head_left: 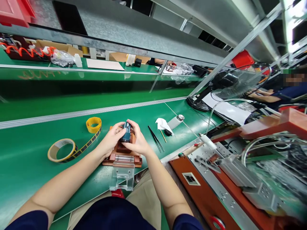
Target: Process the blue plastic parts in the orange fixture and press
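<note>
Between both my hands is a small dark blue-grey device housing point(126, 132), held over a brown fixture point(123, 149). My left hand point(111, 139) is closed on its left side, with the thumb on its face. On the other side, my right hand point(138, 140) grips the housing with thumb and fingers. The fixture's hinged clear plastic cover point(122, 174) lies folded back toward my lap. My hands hide part of the fixture and the housing's edges.
Left of the fixture stand a roll of yellow-edged tape point(61, 150) and a smaller yellow roll point(93, 124), joined by a strip. Black tweezers point(155, 138), a white cloth point(164, 124) and a metal-capped bottle point(176, 121) lie right. Machinery point(230, 172) borders the bench; a co-worker sits beyond the fan point(225, 80).
</note>
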Tool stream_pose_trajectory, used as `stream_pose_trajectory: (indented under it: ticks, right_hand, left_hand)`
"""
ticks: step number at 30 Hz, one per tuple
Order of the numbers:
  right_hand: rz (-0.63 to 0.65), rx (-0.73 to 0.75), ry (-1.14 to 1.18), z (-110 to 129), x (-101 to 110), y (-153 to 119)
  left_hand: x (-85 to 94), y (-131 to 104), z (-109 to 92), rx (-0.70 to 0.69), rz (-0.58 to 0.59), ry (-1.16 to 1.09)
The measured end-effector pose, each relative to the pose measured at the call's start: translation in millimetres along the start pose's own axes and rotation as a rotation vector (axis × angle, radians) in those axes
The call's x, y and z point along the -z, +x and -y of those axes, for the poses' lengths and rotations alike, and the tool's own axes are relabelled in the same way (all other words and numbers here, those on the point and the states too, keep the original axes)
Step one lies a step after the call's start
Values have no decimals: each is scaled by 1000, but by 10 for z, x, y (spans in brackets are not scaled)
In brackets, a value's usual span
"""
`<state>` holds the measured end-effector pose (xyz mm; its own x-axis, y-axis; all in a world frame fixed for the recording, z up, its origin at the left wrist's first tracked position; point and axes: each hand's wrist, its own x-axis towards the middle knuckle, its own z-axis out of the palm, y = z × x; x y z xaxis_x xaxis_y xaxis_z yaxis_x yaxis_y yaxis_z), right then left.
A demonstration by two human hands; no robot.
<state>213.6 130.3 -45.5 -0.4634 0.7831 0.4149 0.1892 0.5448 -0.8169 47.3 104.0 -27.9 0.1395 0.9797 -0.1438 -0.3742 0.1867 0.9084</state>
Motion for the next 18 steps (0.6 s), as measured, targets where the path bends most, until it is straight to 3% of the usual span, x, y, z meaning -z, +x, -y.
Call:
stream_pose_trajectory:
  ticks: [3, 8, 12, 18]
  right_hand:
    - [-8, 10, -67, -34, 42, -19]
    - [50, -102, -164, -194, 79, -2]
    - [169, -87, -253, -296, 123, 28]
    - [328, -74, -349, -398, 177, 24]
  left_hand:
    - [13, 44, 49, -74, -31, 126]
    - [154, 116, -105, -244, -272, 240]
    - [231, 83, -281, -294, -273, 234]
    - [164, -10, -307, -234, -149, 271]
